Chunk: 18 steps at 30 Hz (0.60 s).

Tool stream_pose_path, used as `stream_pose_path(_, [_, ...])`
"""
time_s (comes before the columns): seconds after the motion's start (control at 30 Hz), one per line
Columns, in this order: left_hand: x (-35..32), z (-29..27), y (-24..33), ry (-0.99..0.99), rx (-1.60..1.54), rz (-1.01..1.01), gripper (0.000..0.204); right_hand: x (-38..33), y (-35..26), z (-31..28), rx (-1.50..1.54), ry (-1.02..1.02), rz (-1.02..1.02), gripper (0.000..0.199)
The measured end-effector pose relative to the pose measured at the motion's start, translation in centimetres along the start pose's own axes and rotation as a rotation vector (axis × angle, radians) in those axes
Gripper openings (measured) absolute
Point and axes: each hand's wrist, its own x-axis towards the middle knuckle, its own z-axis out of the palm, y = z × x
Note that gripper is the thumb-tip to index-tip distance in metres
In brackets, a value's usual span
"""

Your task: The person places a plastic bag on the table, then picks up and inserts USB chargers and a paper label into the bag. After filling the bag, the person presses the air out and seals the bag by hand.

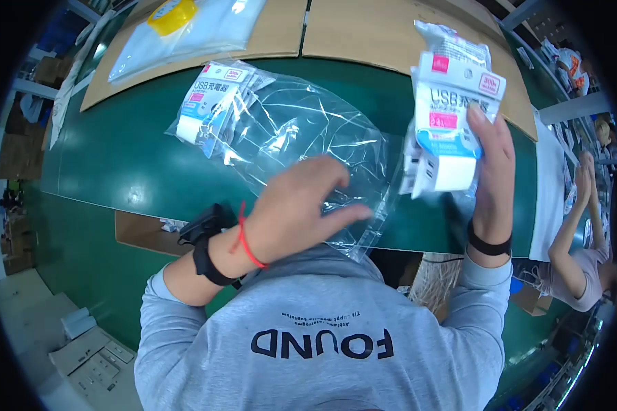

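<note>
A stack of white and blue charger packs [445,147] with pink labels is gripped in my right hand [490,154], raised over the right side of the table. A large clear plastic bag [301,123] lies across the middle, and more of the same charger packs [212,103] sit inside its far left end. Over the bag's near right part hovers my left hand [308,198], thumb and fingers apart. Nothing shows between those fingers; whether they touch the film is hard to see.
Flat cardboard [363,38] covers the back of the green table [123,161]. On it at the far left are a yellow tape roll [173,15] and clear plastic sheets [206,38]. A cardboard box [144,233] stands below the near left edge. Another person's hands [584,178] are at the far right.
</note>
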Motion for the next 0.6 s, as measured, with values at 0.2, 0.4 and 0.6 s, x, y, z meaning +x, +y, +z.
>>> stream_pose_path(0.2, [-0.3,3.6,-2.4,0.007,0.181,0.097,0.015,-3.1,0.3,-0.4,-0.426,-0.249,0.081,0.043])
stream_pose_path(0.4, [-0.8,2.5,-1.2,0.200,-0.079,-0.046,0.012,-2.5,-1.0,-1.8,-0.707,-0.651,0.363,0.044])
stream_pose_path(0.6, [-0.3,3.3,-0.7,0.166,0.251,0.251,0.012,-2.3,0.8,0.8,-0.701,-0.490,0.455,0.045])
